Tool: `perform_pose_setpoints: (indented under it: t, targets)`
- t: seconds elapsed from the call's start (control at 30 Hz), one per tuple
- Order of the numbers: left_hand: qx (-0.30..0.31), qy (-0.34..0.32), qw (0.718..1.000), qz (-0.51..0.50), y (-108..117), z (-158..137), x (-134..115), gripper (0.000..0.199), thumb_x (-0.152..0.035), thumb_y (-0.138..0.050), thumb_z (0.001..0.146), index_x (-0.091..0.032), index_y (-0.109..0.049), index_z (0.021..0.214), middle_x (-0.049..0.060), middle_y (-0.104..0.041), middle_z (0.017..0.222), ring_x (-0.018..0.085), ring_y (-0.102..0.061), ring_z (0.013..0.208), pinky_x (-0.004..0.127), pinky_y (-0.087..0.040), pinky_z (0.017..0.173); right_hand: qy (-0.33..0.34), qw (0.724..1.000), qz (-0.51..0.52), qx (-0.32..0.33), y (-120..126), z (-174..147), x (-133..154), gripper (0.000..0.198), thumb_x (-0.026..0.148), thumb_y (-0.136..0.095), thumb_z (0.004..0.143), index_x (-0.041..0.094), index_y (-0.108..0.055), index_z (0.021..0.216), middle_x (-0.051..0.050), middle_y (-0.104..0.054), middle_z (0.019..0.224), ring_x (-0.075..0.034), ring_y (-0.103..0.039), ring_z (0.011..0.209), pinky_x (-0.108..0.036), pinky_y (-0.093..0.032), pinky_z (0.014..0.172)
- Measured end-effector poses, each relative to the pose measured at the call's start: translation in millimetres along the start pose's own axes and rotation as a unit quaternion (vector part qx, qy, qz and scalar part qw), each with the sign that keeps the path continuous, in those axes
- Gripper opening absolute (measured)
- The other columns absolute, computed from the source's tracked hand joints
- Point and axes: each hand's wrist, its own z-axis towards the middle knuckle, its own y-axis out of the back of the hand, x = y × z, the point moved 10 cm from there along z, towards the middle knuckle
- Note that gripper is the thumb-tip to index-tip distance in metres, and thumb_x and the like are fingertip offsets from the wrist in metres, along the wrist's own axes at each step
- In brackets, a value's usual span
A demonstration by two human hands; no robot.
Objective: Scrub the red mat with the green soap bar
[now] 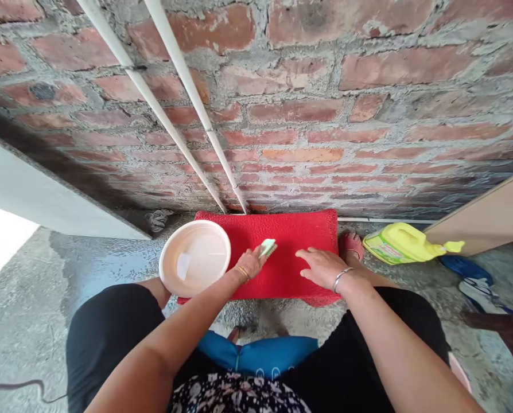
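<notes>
My left hand (250, 263) is closed round a pale green scrubbing brush (267, 246), whose bristles face to the right. It hangs just over or on a red textured mat (291, 229) spread across a low support; I cannot tell whether the bristles touch. My right hand (323, 267) lies over the right part of the mat with fingers spread and nothing held. A white basin (165, 252) of water stands on the mat's left end, close to my left forearm.
A brick wall (299, 120) with two white pipes (183, 77) rises behind the mat. On the right floor a yellow jug (405, 241) lies near a board (489, 212) and a shoe (480, 289). A grey-white cloth (157, 219) lies at the left by a door panel (67, 183).
</notes>
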Motion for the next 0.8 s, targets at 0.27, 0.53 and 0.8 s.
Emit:
perform_pose_setpoints:
  t: [0.27, 0.53, 0.8]
  targets:
    - [-0.077, 0.193, 0.978, 0.017, 50.3, 66.2, 47.5, 0.048, -0.035, -0.035, 0.087, -0.029, -0.038, 0.134, 0.016, -0.049, 0.118, 0.029, -0.05, 0.108, 0.04, -0.041, 0.086, 0.096, 0.995, -0.008, 0.031, -21.9, 13.5, 28.1, 0.033, 0.021, -0.048, 0.079, 0.02, -0.059, 0.111, -0.013, -0.062, 0.109, -0.026, -0.058, 0.1, -0.04, -0.038, 0.084]
    - [-0.139, 0.209, 0.968, -0.023, 19.6, 79.3, -2.4, 0.053, -0.042, -0.045, 0.082, -0.031, -0.04, 0.134, 0.015, -0.042, 0.119, 0.03, -0.044, 0.105, 0.038, -0.042, 0.077, 0.1, 0.995, 0.0, 0.017, -13.9, 12.7, 36.1, 0.029, 0.019, -0.047, 0.081, 0.019, -0.059, 0.108, -0.015, -0.062, 0.107, -0.026, -0.058, 0.101, -0.041, -0.035, 0.087]
    - [-0.217, 0.196, 0.955, -0.053, 23.2, 73.8, 10.3, 0.055, -0.048, -0.043, 0.084, -0.031, -0.038, 0.137, 0.014, -0.047, 0.112, 0.028, -0.045, 0.1, 0.041, -0.04, 0.083, 0.13, 0.991, 0.019, 0.04, -13.4, -8.5, 52.1, 0.031, 0.016, -0.046, 0.082, 0.021, -0.059, 0.11, -0.013, -0.062, 0.106, -0.027, -0.057, 0.102, -0.042, -0.035, 0.089]
